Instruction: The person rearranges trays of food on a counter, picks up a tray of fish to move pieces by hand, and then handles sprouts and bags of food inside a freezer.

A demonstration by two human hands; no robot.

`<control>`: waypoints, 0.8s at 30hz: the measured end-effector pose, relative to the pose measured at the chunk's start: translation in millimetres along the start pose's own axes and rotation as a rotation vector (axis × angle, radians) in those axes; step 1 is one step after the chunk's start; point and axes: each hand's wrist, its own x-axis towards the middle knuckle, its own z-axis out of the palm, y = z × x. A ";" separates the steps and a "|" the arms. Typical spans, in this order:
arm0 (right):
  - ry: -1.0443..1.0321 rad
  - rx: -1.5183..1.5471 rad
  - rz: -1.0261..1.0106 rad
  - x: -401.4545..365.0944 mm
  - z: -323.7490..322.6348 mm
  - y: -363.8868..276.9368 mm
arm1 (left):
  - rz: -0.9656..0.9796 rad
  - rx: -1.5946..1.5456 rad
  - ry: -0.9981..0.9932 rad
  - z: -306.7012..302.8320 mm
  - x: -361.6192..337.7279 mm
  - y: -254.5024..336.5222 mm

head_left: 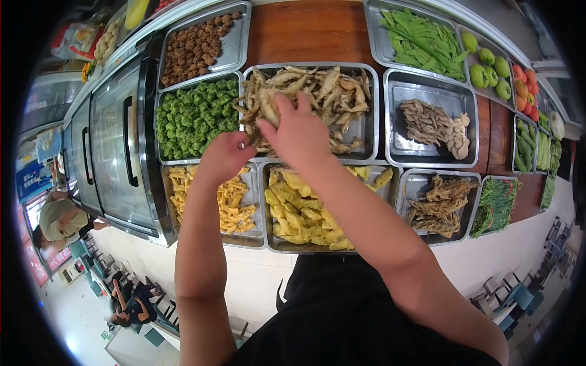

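Observation:
A metal tray (365, 137) of small fried fish (351, 97) lies before me. My right hand (300, 135) reaches over its left half, fingers curved around some of the fried fish at the top of the heap. My left hand (227, 157) is closed at the tray's left edge, beside the green fried balls (198, 116). Something shiny shows at its fingertips; I cannot make out whether that is the rim or a held thing. Below my wrists are a tray of yellow battered pieces (299, 210) and one of golden fried strips (235, 210).
Brown meatballs (198, 46), green pods (424, 46), grey mushrooms (430, 125) and dark fried pieces (442, 204) fill nearby trays. Green apples (485, 64) sit at right. A glass-doored cabinet (113, 140) stands at left. People (131, 305) sit at lower left.

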 end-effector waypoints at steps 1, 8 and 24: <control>-0.001 0.000 -0.002 4.2 3.4 7.1 | -0.001 -0.001 0.001 -4.1 -0.7 7.3; -0.051 -0.031 0.162 16.7 -1.5 31.7 | 0.182 0.161 0.248 11.1 33.7 -14.5; -0.544 -0.594 -0.224 65.6 -58.2 120.6 | -0.258 -0.140 0.259 59.2 -14.8 -33.5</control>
